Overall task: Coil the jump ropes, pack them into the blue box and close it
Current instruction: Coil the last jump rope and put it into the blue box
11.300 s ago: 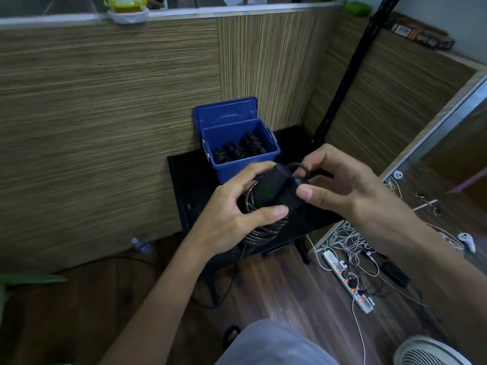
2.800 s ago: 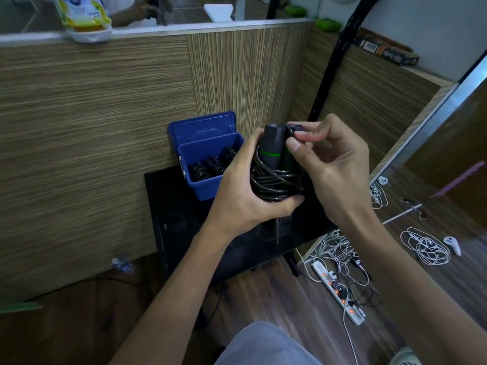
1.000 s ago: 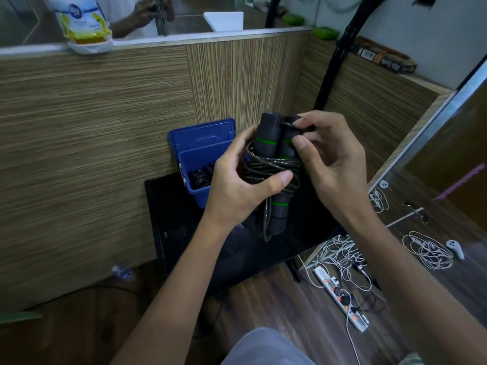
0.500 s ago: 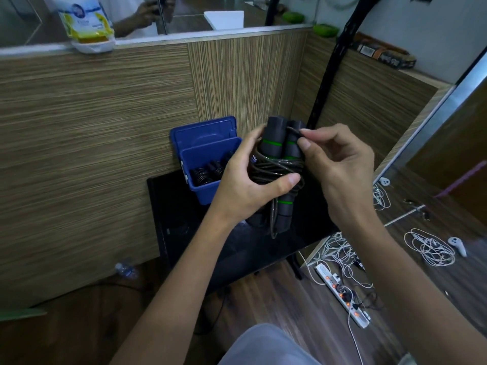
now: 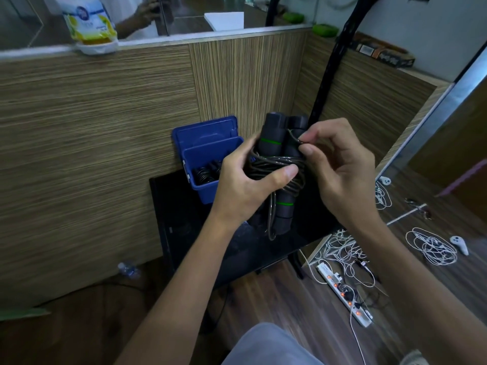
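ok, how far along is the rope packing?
Done: coiled ropes already lie in the open blue box. In hand: the left hand grips another jump rope bundle while the right hand pinches a cord loop near the handle tops. Left: finish the wrap, pack it, close the lid.

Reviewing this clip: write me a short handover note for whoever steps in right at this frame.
Left hand: grips the rope bundle around the wrapped cord, thumb across the front.
Right hand: pinches a cord loop near the handle tops.
Blue box: open on the black table, lid up, coiled ropes already inside.
Done: this rope is mostly wound around its two handles.
Left: secure the loose loop, put the bundle in the box, close the lid.
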